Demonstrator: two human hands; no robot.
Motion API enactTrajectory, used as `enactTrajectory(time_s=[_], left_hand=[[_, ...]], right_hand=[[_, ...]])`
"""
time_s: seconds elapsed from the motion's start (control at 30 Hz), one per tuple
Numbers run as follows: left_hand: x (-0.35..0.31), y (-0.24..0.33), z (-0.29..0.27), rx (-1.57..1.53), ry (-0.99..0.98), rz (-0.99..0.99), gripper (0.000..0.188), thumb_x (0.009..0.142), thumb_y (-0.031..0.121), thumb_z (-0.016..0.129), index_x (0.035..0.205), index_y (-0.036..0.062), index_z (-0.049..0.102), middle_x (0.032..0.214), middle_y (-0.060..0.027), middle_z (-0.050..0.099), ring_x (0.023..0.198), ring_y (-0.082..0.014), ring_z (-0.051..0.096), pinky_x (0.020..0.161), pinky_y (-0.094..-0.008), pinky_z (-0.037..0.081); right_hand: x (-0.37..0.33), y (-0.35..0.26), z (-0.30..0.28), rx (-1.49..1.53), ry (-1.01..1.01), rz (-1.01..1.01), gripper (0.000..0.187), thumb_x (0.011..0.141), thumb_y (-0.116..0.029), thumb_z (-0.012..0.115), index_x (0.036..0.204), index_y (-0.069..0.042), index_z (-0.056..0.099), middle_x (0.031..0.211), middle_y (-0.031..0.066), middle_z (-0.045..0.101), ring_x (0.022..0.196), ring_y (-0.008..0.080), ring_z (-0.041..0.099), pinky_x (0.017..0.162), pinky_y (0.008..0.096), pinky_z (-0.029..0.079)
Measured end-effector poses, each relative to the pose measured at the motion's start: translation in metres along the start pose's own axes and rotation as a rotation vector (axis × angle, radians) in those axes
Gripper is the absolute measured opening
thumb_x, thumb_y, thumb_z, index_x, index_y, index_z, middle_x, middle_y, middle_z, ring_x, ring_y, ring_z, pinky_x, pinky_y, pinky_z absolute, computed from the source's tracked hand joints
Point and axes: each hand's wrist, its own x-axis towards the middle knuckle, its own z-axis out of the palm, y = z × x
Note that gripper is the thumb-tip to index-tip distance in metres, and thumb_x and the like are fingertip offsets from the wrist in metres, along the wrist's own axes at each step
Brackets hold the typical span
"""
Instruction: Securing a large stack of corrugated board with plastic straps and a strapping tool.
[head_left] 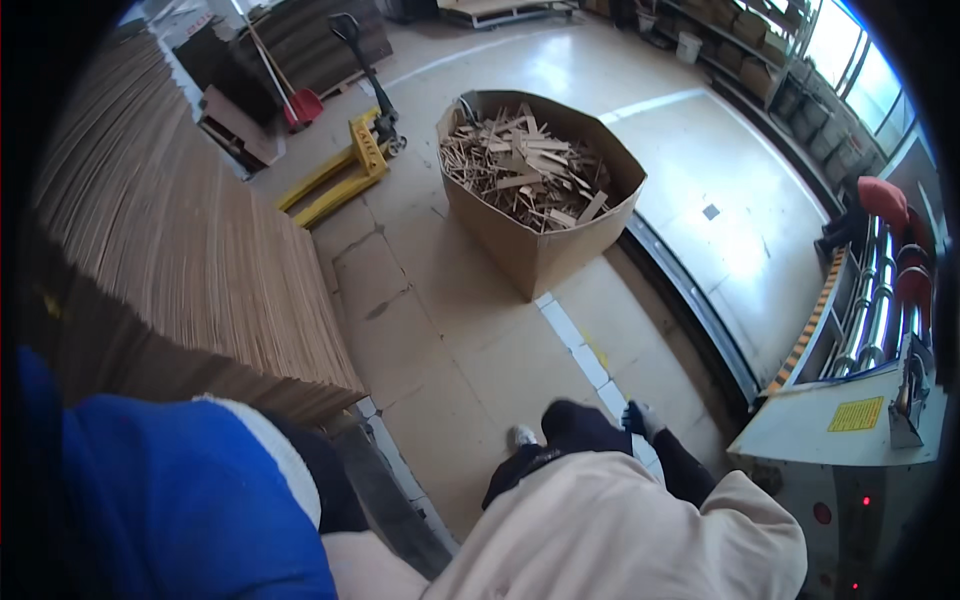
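Observation:
My right hand (640, 417), in a dark and grey glove, hangs at the end of a dark sleeve beside my dark trousers (575, 428). Nothing shows in it, and its fingers are too small to tell whether they are open or closed. Below it the floor has a white line (575, 345). My left hand cannot be made out. A small grey-white shape (524, 435) shows by the trousers, too unclear to tell a shoe from a glove. Ahead stands a large cardboard box (545, 262), filled with cardboard scraps (530, 160).
At the left rises a tall stack of cardboard sheets (200, 230), with a co-worker's blue garment (190, 500) close by. A yellow pallet jack (365, 160) stands beyond. A machine with rollers (868, 300) is at the right. A dark floor rail (690, 290) runs past the box.

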Motion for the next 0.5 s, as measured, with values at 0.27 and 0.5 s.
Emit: enactTrajectory(time_s=[0.27, 0.5], left_hand=[[0.001, -0.216, 0.134, -0.111, -0.025, 0.066, 0.052, 0.078, 0.016, 0.064, 0.120, -0.0104, 0.051, 0.111, -0.0232, 0.058, 0.094, -0.0275, 0.062, 0.077, -0.0333, 0.052], [0.042, -0.394, 0.175, -0.013, -0.131, -0.026, 0.049, 0.079, 0.015, 0.061, 0.119, -0.0113, 0.051, 0.111, -0.0246, 0.057, 0.095, -0.0287, 0.062, 0.078, -0.0344, 0.052]], right_hand=[[0.123, -0.092, 0.067, 0.319, -0.017, -0.071, 0.035, 0.095, -0.038, 0.048, 0.069, -0.016, 0.047, 0.057, -0.0011, 0.042, 0.051, 0.0120, 0.046, 0.045, 0.0268, 0.038], [0.228, -0.259, 0.257, 0.038, 0.274, 0.151, 0.033, 0.088, -0.039, 0.059, 0.082, -0.007, 0.056, 0.062, 0.0063, 0.055, 0.045, 0.0205, 0.053, 0.042, 0.0311, 0.043]])
